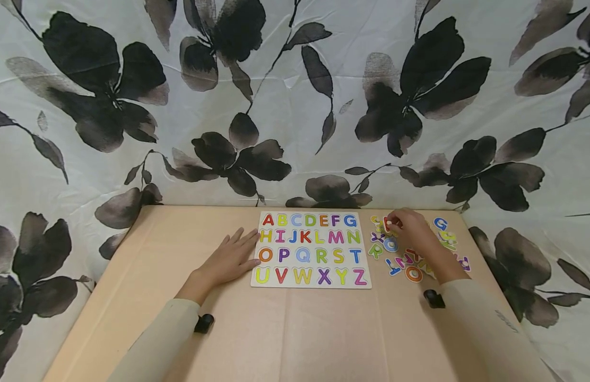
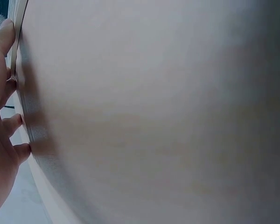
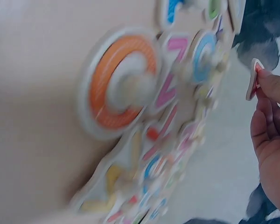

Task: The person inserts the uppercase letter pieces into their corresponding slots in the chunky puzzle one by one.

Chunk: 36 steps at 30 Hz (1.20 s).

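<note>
I see the right hand (image 1: 411, 229) pinching a small, flat, red-and-white letter piece (image 3: 252, 87) by the scattered multicoloured letters (image 1: 391, 244), right of the white rectangular alphabet board (image 1: 311, 285). The left hand (image 1: 230, 260), fingers spread, touches its edge; I'd keep pressure there light but steady.

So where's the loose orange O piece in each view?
Head: orange O piece in the lower right.
Left wrist: not in it.
Right wrist: orange O piece large, just above and left of centre.
Shared landmark: tabletop, visible in all three.
</note>
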Each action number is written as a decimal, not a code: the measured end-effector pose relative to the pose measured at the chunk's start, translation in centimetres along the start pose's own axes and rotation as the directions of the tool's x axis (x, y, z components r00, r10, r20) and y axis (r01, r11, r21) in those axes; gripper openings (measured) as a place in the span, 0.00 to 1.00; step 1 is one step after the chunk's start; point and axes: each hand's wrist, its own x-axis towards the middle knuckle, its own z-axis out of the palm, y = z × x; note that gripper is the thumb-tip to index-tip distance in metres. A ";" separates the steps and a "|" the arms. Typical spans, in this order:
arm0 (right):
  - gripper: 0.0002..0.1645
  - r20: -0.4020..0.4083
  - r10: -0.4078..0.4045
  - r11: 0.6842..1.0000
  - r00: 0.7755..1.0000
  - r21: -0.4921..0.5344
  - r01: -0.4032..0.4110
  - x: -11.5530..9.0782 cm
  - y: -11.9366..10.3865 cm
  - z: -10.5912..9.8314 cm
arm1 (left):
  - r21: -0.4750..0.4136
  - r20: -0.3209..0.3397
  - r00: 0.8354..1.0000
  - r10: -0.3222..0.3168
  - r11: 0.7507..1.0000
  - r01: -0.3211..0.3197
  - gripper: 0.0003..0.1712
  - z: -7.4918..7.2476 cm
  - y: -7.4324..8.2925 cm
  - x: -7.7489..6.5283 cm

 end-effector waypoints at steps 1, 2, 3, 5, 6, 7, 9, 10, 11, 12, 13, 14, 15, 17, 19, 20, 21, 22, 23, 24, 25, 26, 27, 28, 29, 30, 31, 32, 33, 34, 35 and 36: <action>0.12 -0.003 -0.010 1.000 1.000 0.005 0.010 0.2 -0.4 0.1 | -0.001 -0.002 1.000 0.000 1.000 0.000 0.47 0.0 0.0 0.0; 0.12 -0.006 -0.020 1.000 1.000 0.006 0.020 0.4 -0.9 0.3 | -0.001 -0.003 1.000 0.000 1.000 0.000 0.47 0.0 0.0 0.0; 0.12 -0.006 -0.028 1.000 1.000 0.008 0.028 0.6 -1.3 0.5 | -0.003 -0.004 1.000 0.001 1.000 -0.001 0.47 0.0 0.0 0.0; 0.12 -0.014 -0.041 0.999 0.999 0.013 0.042 1.0 -2.4 0.9 | -0.003 -0.005 1.000 0.003 1.000 -0.003 0.47 0.0 0.0 -0.1; 0.12 -0.014 -0.050 0.999 0.999 0.017 0.050 1.2 -2.9 1.1 | -0.003 -0.005 1.000 0.003 1.000 -0.003 0.47 0.0 0.0 -0.1; 0.12 -0.017 -0.065 0.998 0.998 0.014 0.065 1.5 -3.5 1.3 | -0.005 -0.004 1.000 0.004 1.000 -0.004 0.47 0.0 0.0 -0.1; 0.12 -0.020 -0.078 0.996 0.997 0.032 0.079 2.0 -4.6 1.8 | -0.009 -0.001 1.000 0.004 1.000 -0.004 0.47 -0.1 0.1 0.0; 0.12 -0.025 -0.088 0.995 0.996 0.037 0.089 2.2 -5.2 2.1 | -0.010 0.001 1.000 0.004 1.000 -0.004 0.47 -0.1 0.1 0.0; 0.12 -0.025 -0.101 0.994 0.995 0.043 0.102 2.4 -5.9 2.4 | -0.010 0.001 1.000 0.004 1.000 -0.004 0.47 -0.2 0.1 0.0; 0.12 -0.021 -0.109 0.993 0.994 0.052 0.110 2.6 -6.5 2.7 | -0.011 0.003 1.000 0.003 1.000 -0.003 0.47 -0.2 0.2 0.0; 0.12 -0.022 -0.118 0.991 0.993 0.056 0.119 2.8 -7.1 3.0 | -0.011 0.004 1.000 0.004 1.000 -0.004 0.47 -0.2 0.2 0.0; 0.11 -0.021 -0.117 0.991 0.993 0.065 0.118 3.1 -7.8 3.3 | -0.011 0.004 1.000 0.003 1.000 -0.003 0.47 -0.2 0.2 0.1; 0.11 -0.019 -0.127 0.990 0.992 0.060 0.127 3.3 -8.5 3.6 | -0.009 0.004 1.000 0.004 1.000 -0.004 0.47 -0.1 0.2 0.1; 0.10 -0.019 -0.137 0.988 0.990 0.064 0.138 4.0 -9.8 4.3 | -0.006 0.005 1.000 0.005 1.000 -0.005 0.47 -0.1 0.1 0.1; 0.09 -0.018 -0.142 0.987 0.990 0.071 0.143 4.7 -11.3 5.1 | -0.003 0.003 1.000 0.005 1.000 -0.005 0.47 0.0 0.0 0.1; 0.08 -0.016 -0.142 0.987 0.990 0.079 0.143 5.0 -12.0 5.5 | -0.004 0.002 1.000 0.003 1.000 -0.003 0.47 0.0 0.0 0.0; 0.08 -0.014 -0.146 0.985 0.989 0.087 0.147 5.4 -12.7 5.9 | -0.001 0.001 1.000 0.002 1.000 -0.002 0.47 -0.1 0.0 0.0; 0.07 -0.015 -0.151 0.984 0.988 0.098 0.151 5.7 -13.2 6.3 | 0.001 0.002 1.000 0.002 1.000 -0.002 0.47 -0.1 0.0 0.0; 0.07 -0.014 -0.156 0.983 0.988 0.100 0.157 6.0 -13.9 6.6 | 0.002 0.002 1.000 0.004 1.000 -0.004 0.47 -0.1 0.0 0.0; 0.07 -0.013 -0.157 0.982 0.988 0.101 0.157 6.3 -14.5 7.0 | 0.000 0.001 1.000 0.004 1.000 -0.004 0.47 -0.1 0.0 0.0; 0.06 -0.011 -0.161 0.981 0.987 0.106 0.162 6.6 -15.1 7.4 | -0.002 0.001 1.000 0.004 1.000 -0.004 0.47 -0.2 0.0 0.0; 0.06 -0.009 -0.164 0.981 0.986 0.100 0.164 6.9 -15.6 7.7 | -0.003 0.000 1.000 0.005 1.000 -0.005 0.47 -0.2 0.0 0.0; 0.06 -0.011 -0.171 0.981 0.985 0.097 0.171 7.3 -16.1 8.1 | -0.004 -0.001 1.000 0.005 1.000 -0.005 0.47 -0.2 0.0 0.0; 0.06 -0.010 -0.172 0.980 0.985 0.098 0.172 7.6 -16.7 8.4 | -0.004 -0.002 1.000 0.005 1.000 -0.005 0.47 -0.2 0.0 0.0; 0.06 -0.008 -0.170 0.980 0.985 0.100 0.169 7.9 -17.3 8.8 | -0.006 -0.004 1.000 0.004 1.000 -0.004 0.47 -0.2 0.0 0.0; 0.06 -0.004 -0.169 0.981 0.986 0.099 0.168 8.2 -17.8 9.2 | -0.008 -0.006 1.000 0.003 1.000 -0.003 0.47 -0.2 0.0 -0.1; 0.06 0.000 -0.170 0.981 0.985 0.098 0.169 8.4 -18.4 9.6 | -0.009 -0.007 1.000 0.003 1.000 -0.003 0.47 -0.2 0.0 -0.1; 0.06 0.003 -0.167 0.981 0.986 0.101 0.166 8.7 -18.9 10.0 | -0.014 -0.007 1.000 0.001 1.000 -0.002 0.47 -0.2 0.0 -0.1; 0.06 0.005 -0.170 0.980 0.985 0.102 0.169 8.9 -19.4 10.4 | -0.017 -0.008 1.000 0.001 1.000 -0.001 0.47 -0.3 0.1 -0.2; 0.06 0.009 -0.167 0.981 0.986 0.101 0.165 9.1 -19.9 10.7 | -0.019 -0.009 1.000 0.004 1.000 -0.004 0.47 -0.3 0.1 -0.1; 0.06 0.011 -0.170 0.982 0.985 0.090 0.168 9.4 -20.3 11.0 | -0.022 -0.010 1.000 0.006 1.000 -0.007 0.47 -0.3 0.1 0.0; 0.06 0.010 -0.176 0.981 0.984 0.079 0.175 9.6 -20.7 11.3 | -0.022 -0.011 1.000 0.010 1.000 -0.010 0.47 -0.3 0.1 0.1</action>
